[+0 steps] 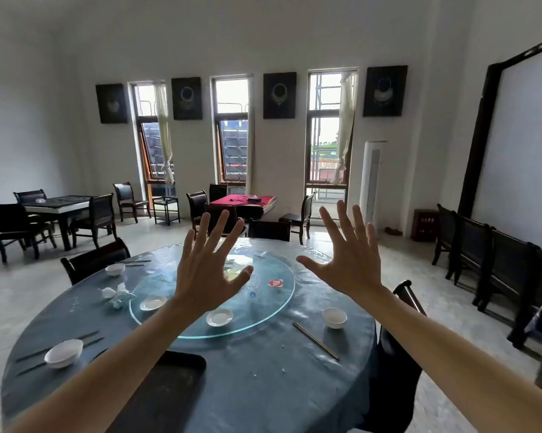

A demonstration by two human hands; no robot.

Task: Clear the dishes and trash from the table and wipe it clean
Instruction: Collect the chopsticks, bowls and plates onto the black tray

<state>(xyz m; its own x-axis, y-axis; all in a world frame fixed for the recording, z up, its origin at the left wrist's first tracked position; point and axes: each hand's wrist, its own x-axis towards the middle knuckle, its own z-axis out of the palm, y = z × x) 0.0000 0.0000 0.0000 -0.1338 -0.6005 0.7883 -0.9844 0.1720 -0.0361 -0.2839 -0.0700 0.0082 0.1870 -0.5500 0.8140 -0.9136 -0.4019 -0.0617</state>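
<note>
While both arms reach forward above the round table, left hand and right hand hang raised with fingers spread straight, grasping nothing. Landmark: glass turntable at table centre. On it, near edge: two small white dishes. Off its right rim: white bowl, chopsticks beside. Left of it: crumpled tissues, another bowl beyond. Nearer left: large bowl. Below it, at the table's near edge: dark tray.
</note>
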